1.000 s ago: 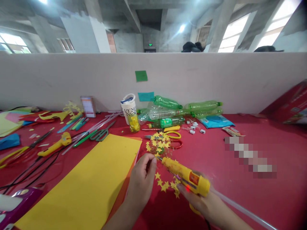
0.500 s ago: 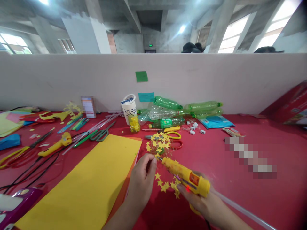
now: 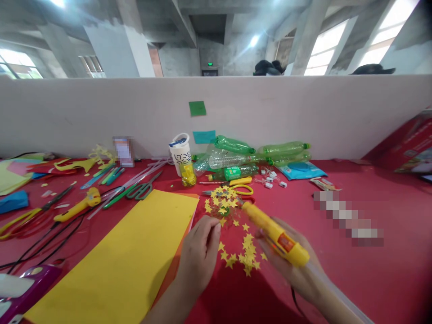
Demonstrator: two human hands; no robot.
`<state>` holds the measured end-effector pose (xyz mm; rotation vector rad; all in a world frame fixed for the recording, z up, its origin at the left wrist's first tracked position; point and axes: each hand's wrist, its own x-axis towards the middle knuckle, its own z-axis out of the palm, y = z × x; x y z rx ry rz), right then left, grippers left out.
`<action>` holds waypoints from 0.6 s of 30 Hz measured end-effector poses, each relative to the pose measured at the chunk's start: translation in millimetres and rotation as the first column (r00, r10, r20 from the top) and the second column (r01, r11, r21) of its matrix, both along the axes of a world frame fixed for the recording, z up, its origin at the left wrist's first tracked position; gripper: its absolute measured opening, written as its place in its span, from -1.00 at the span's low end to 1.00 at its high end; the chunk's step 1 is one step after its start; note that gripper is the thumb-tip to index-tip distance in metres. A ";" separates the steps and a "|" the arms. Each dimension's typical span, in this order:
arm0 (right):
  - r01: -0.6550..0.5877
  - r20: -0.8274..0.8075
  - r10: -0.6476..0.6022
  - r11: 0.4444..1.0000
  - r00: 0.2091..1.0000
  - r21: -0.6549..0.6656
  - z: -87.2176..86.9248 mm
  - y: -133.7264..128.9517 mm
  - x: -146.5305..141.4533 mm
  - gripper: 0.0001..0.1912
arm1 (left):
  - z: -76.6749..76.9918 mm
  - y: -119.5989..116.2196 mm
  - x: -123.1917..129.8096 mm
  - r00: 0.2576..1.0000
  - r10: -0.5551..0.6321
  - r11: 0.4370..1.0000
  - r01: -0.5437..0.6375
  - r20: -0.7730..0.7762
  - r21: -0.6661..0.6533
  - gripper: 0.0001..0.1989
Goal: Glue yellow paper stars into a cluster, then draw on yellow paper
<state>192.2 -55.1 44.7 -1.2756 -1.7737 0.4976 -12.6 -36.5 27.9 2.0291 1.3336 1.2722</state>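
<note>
the right hand (image 3: 290, 256) gripped the yellow plastic glue gun (image 3: 276, 234); the left hand (image 3: 200, 252) pinched a small yellow star (image 3: 222, 222) (it seemed).

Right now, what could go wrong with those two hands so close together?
If the yellow glue gun in the right hand is hot, its tip could burn the left hand, whose fingertips are nearby. Glue might also drip onto the loose yellow stars spread on the red table, perhaps sticking some together.
</note>
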 end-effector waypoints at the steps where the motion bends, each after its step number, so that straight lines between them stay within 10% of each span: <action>1: -0.010 0.066 0.010 1.000 0.998 -0.008 2.3 4.6 8.0 -0.97 | 2.1 -1.5 1.1 0.998 -0.014 0.997 0.019 0.055 -0.079 -0.88; 11: 0.003 0.593 0.178 0.957 0.786 -0.292 -36.0 47.0 76.8 -0.62 | 6.5 -5.6 12.1 0.851 -0.079 0.649 0.440 0.520 -0.621 -0.84; 18: -0.047 0.569 0.070 0.997 0.820 -0.055 -8.4 37.5 47.3 -0.79 | 1.4 -1.8 12.1 0.784 0.018 0.535 0.517 0.621 -0.668 -0.86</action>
